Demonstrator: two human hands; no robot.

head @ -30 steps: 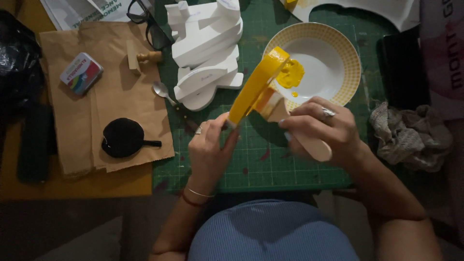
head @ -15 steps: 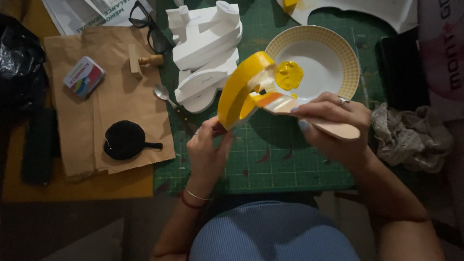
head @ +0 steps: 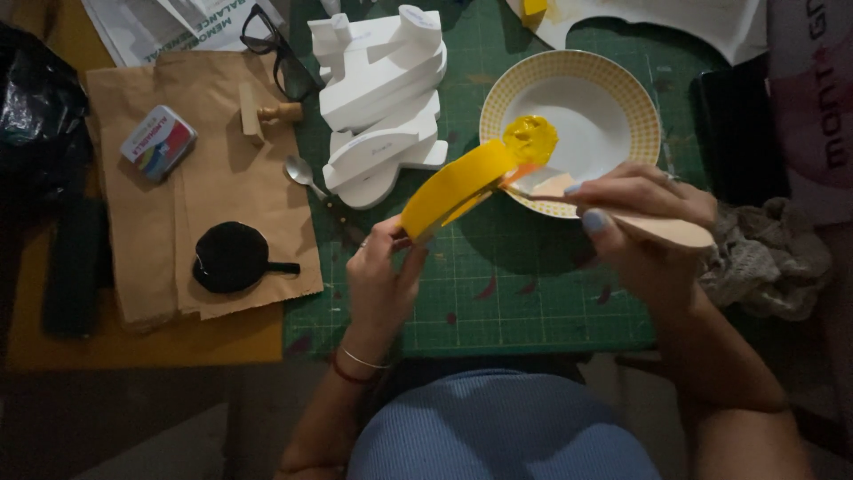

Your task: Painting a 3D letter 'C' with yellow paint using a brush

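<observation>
The left hand (head: 382, 280) grips a curved yellow-painted piece (head: 458, 187) by its lower end, holding it tilted above the green mat (head: 533, 293), its top at about 1 o'clock from that hand. The right hand (head: 635, 222) is closed around a wooden-handled brush (head: 622, 218) whose tip touches the piece just beside the bowl (head: 604, 98) of yellow paint (head: 530, 140) at 12 o'clock. Good painting here likely means keeping the left fingers on unpainted edges, using long strokes along the curve, and turning the piece rather than the brush. White cut-out shapes (head: 382, 98) lie at 11 o'clock.
</observation>
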